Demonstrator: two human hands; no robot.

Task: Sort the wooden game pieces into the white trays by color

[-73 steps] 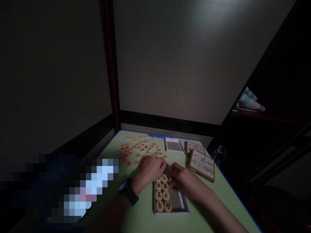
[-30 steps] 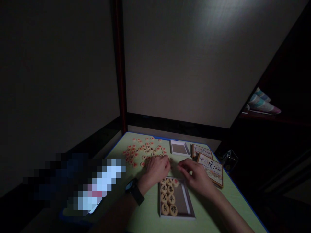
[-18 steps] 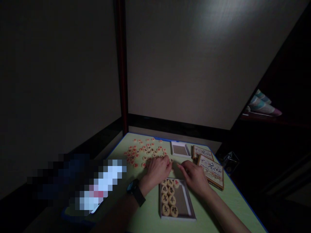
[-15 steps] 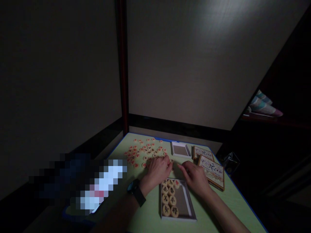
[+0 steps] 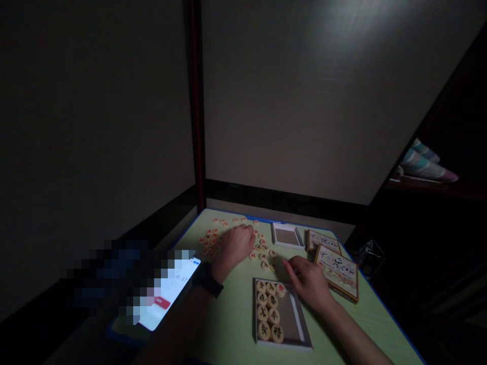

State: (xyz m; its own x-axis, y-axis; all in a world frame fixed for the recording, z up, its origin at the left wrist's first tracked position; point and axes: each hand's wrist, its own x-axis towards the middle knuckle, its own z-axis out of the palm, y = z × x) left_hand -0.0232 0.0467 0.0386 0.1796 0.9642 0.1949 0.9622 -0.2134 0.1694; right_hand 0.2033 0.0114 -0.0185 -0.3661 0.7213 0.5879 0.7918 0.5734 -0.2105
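My left hand (image 5: 236,246) reaches over a scatter of round xiangqi pieces (image 5: 208,242) with red and black characters. Its fingers curl down out of sight, so what they touch is hidden. On that wrist is a dark watch (image 5: 208,281). My right hand (image 5: 307,280) hovers beside the right edge of a shallow box (image 5: 283,345), thumb stretched out and fingers loosely bent, with no piece visible between them. Inside the box, two columns of pieces (image 5: 274,315) fill the left part, mostly black-lettered, with one red piece (image 5: 280,289) at the top.
Another shallow tray (image 5: 288,236) lies at the back. Two decorated box lids (image 5: 337,271) overlap at the right. A lit phone (image 5: 155,317) rests at the left edge of the green table (image 5: 224,329). Walls stand close behind and at the left.
My left hand has moved left and away from me, deeper into the scattered pieces, uncovering several near the box. The right hand stays by the box. The view has shifted slightly.
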